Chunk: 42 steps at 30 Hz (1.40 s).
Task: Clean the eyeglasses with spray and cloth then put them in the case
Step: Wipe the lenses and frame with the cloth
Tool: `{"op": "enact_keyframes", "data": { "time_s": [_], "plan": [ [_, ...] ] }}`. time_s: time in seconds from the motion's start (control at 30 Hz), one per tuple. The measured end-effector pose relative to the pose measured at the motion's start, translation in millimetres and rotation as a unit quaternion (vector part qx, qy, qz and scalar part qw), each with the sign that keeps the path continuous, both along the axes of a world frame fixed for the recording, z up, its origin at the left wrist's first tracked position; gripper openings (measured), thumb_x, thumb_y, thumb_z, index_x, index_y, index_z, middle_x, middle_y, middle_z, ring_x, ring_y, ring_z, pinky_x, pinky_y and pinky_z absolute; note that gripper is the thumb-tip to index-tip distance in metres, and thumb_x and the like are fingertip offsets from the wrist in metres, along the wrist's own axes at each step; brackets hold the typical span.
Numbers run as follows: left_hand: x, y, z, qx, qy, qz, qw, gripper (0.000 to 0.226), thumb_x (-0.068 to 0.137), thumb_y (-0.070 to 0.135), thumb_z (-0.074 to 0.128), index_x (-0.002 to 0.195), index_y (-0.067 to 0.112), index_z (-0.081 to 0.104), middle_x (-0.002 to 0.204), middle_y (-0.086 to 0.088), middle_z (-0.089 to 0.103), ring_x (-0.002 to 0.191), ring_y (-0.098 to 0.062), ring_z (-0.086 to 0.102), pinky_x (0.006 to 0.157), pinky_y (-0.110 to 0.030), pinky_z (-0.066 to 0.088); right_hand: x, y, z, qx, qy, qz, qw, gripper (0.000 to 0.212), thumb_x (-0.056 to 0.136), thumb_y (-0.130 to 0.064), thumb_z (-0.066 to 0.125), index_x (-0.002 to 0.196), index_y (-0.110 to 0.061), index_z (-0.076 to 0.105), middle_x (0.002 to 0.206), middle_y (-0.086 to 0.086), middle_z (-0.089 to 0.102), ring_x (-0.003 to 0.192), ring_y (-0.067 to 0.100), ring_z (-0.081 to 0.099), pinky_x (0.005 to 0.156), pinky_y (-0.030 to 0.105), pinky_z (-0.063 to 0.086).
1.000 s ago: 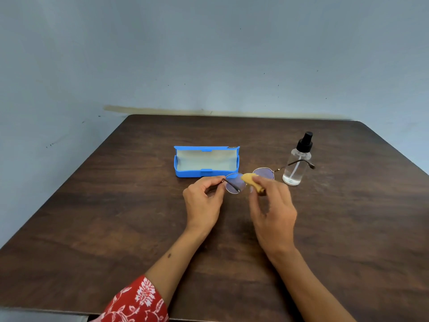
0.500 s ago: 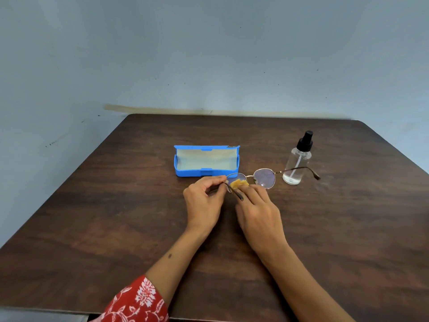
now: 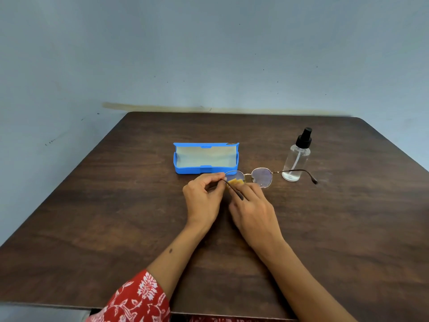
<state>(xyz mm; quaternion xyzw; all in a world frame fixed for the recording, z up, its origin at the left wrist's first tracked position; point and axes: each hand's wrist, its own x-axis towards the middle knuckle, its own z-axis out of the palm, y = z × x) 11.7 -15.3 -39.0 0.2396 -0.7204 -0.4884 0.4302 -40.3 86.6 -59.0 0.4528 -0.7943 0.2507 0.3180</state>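
The left hand (image 3: 204, 198) has its grip narrowed to a pinch, thumb and forefinger curled onto the left corner of the eyeglasses (image 3: 262, 177) where the near temple arm hinges off. The right hand (image 3: 253, 210) reaches in just beside it with its fingers bent over a small yellow cloth (image 3: 236, 181), holding the cloth against the left lens; how the thumb lies under the cloth cannot be told. The folded-back temple arm crosses dark over the right hand's fingers. The round, thin-rimmed frames sit between the two hands and the spray bottle (image 3: 296, 156), with the right lens uncovered and the far temple arm stretched out to the right, passing in front of the bottle's base. The bottle stands upright, clear with a black pump top and a little liquid at the bottom. Just behind the left hand lies the blue eyeglass case (image 3: 205, 169), open, its pale lining showing and its lid standing up at the back; the glasses are just outside its front right corner. All of this rests on a dark brown wood-grain bench (image 3: 116, 217) with rounded far corners. Behind it rises a plain pale blue-grey wall (image 3: 209, 54) with small dark specks and a yellowish streak just above the bench edge. A red sleeve (image 3: 139, 300) with a white floral print covers the left upper arm at the bottom of the view.
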Motion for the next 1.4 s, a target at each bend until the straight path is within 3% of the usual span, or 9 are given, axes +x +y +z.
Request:
{"op": "enact_keyframes", "data": {
  "time_s": [0.2, 0.33, 0.43, 0.63, 0.83, 0.93, 1.07, 1.23, 1.4],
  "plan": [
    [-0.3, 0.8, 0.3, -0.011, -0.003, 0.003, 1.000, 0.017, 0.076, 0.002, 0.073, 0.092, 0.008, 0.074, 0.084, 0.007, 0.070, 0.079, 0.003, 0.066, 0.079, -0.014, 0.052, -2.3, 3.1, 2.7, -0.029, -0.019, -0.027, 0.999, 0.030, 0.083, -0.011, 0.046, 0.098, -0.003, 0.071, 0.094, 0.007, 0.068, 0.089, 0.018, 0.049, 0.079, 0.029, 0.045],
    [0.2, 0.7, 0.6, 0.000, -0.008, 0.003, 1.000, 0.017, 0.077, 0.003, 0.072, 0.092, 0.009, 0.074, 0.084, 0.007, 0.070, 0.079, 0.001, 0.067, 0.080, -0.015, 0.053, 0.9, 0.7, 1.7, 0.000, -0.006, 0.028, 1.000, 0.031, 0.081, -0.011, 0.046, 0.098, -0.005, 0.071, 0.095, 0.006, 0.068, 0.087, 0.019, 0.049, 0.076, 0.028, 0.044],
    [0.5, 0.8, 0.8, -0.004, -0.005, 0.005, 1.000, 0.017, 0.076, 0.003, 0.072, 0.092, 0.009, 0.074, 0.084, 0.006, 0.070, 0.080, -0.002, 0.067, 0.080, -0.015, 0.053, -0.5, 2.8, 2.5, -0.005, -0.011, -0.007, 1.000, 0.030, 0.082, -0.011, 0.046, 0.098, -0.005, 0.071, 0.094, 0.006, 0.068, 0.086, 0.020, 0.053, 0.074, 0.028, 0.045],
    [-0.1, 1.1, 0.2, 0.000, -0.001, 0.003, 1.000, 0.016, 0.076, 0.002, 0.072, 0.091, 0.009, 0.074, 0.084, 0.007, 0.070, 0.079, 0.004, 0.066, 0.079, -0.013, 0.052, 1.9, 0.8, 2.0, 0.008, -0.001, 0.025, 1.000, 0.030, 0.080, -0.012, 0.046, 0.095, -0.005, 0.071, 0.093, 0.005, 0.068, 0.087, 0.019, 0.050, 0.076, 0.028, 0.042],
    [0.3, 1.1, 0.1, -0.009, 0.000, 0.004, 1.000, 0.018, 0.076, 0.002, 0.072, 0.093, 0.009, 0.074, 0.085, 0.007, 0.069, 0.080, 0.006, 0.065, 0.079, -0.010, 0.050, 0.9, 3.7, 5.3, -0.010, -0.021, -0.014, 1.000, 0.030, 0.081, -0.011, 0.047, 0.096, -0.003, 0.072, 0.091, 0.007, 0.069, 0.083, 0.022, 0.059, 0.076, 0.028, 0.045],
    [0.3, 0.8, -0.5, 0.000, -0.005, 0.002, 1.000, 0.018, 0.077, 0.002, 0.072, 0.093, 0.009, 0.074, 0.086, 0.004, 0.071, 0.081, 0.001, 0.066, 0.079, -0.014, 0.052, 2.6, 3.0, 5.1, 0.023, -0.013, 0.020, 0.999, 0.031, 0.080, -0.013, 0.045, 0.094, -0.005, 0.071, 0.091, 0.005, 0.068, 0.081, 0.022, 0.058, 0.073, 0.027, 0.044],
    [0.4, 0.6, -0.9, -0.002, -0.004, 0.004, 1.000, 0.018, 0.076, 0.001, 0.072, 0.093, 0.008, 0.074, 0.086, 0.004, 0.070, 0.081, -0.004, 0.068, 0.080, -0.018, 0.054, 1.2, 6.1, 8.9, -0.027, -0.032, -0.029, 0.999, 0.026, 0.079, -0.009, 0.050, 0.091, -0.003, 0.072, 0.087, 0.006, 0.068, 0.078, 0.023, 0.060, 0.073, 0.027, 0.045],
    [0.0, 0.6, -0.5, 0.002, 0.002, 0.005, 1.000, 0.017, 0.076, 0.001, 0.072, 0.092, 0.008, 0.074, 0.084, 0.006, 0.070, 0.078, 0.003, 0.066, 0.078, -0.013, 0.052, 3.4, 3.2, 6.8, 0.025, -0.014, 0.024, 0.999, 0.030, 0.079, -0.013, 0.046, 0.092, -0.005, 0.072, 0.091, 0.005, 0.068, 0.080, 0.022, 0.058, 0.072, 0.026, 0.044],
    [-0.4, 1.0, -0.9, -0.001, -0.002, 0.003, 1.000, 0.018, 0.076, 0.001, 0.072, 0.092, 0.008, 0.074, 0.085, 0.006, 0.070, 0.079, 0.001, 0.066, 0.080, -0.016, 0.053, 1.9, 5.7, 8.8, -0.006, -0.027, -0.024, 0.999, 0.028, 0.080, -0.011, 0.048, 0.091, -0.003, 0.072, 0.087, 0.007, 0.068, 0.079, 0.023, 0.060, 0.072, 0.028, 0.048]
  ]
}}
